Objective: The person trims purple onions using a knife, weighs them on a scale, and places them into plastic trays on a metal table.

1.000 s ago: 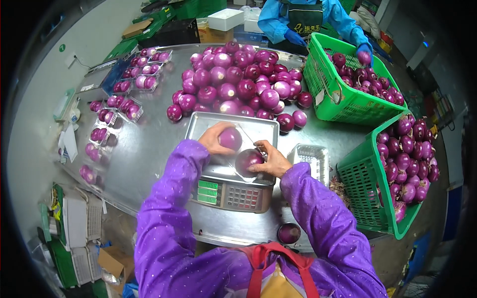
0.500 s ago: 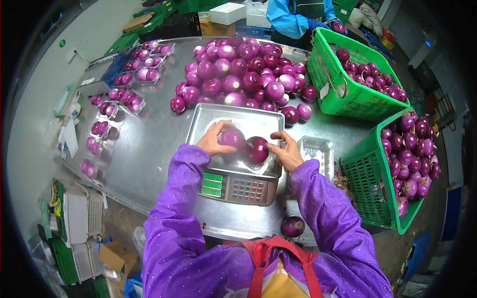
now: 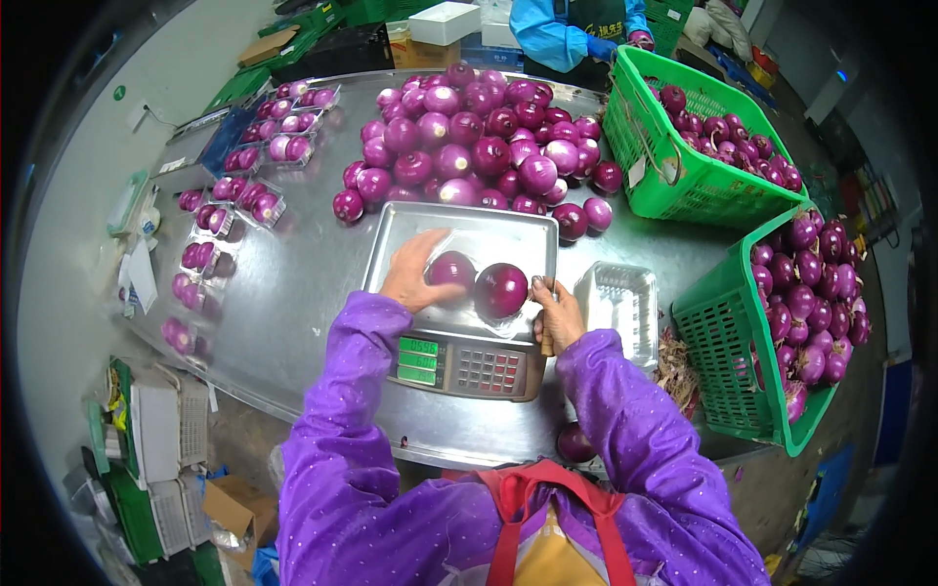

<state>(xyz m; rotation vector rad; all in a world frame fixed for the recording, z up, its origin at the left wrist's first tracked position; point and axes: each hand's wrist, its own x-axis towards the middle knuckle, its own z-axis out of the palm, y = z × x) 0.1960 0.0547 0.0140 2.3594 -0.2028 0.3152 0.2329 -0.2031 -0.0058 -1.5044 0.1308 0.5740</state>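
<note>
So the left hand (image 3: 418,271) is sitting open near the middle of the frame, fingers spread and pointing up, thumb reaching along the lower edge of the left onion (image 3: 452,271). That onion is resting just right of the palm, in the gap between thumb and fingers; can't really tell if the skin is touching it. The right onion (image 3: 502,291), darker and shinier, is lying just beside it, a bit lower in the frame, and both are sitting over the metal pan (image 3: 391,256) of a scale with a lit green display (image 3: 418,360). The right hand (image 3: 561,316) is closing its fingers around a brown handle (image 3: 547,343) that's poking out below them, and its fingertips are hanging right by the right edge of that darker onion. Just right of the scale, a clear plastic tray (image 3: 625,305) is lying on the counter (image 3: 283,293), and a loose onion (image 3: 575,442) is peeking out by the right sleeve near the bottom. A big onion pile (image 3: 469,146) is filling the upper middle, packed onions (image 3: 259,202) are lining the left, and two green crates of onions are standing at the right, with a co-worker (image 3: 562,39) in blue sleeves standing up top.
</note>
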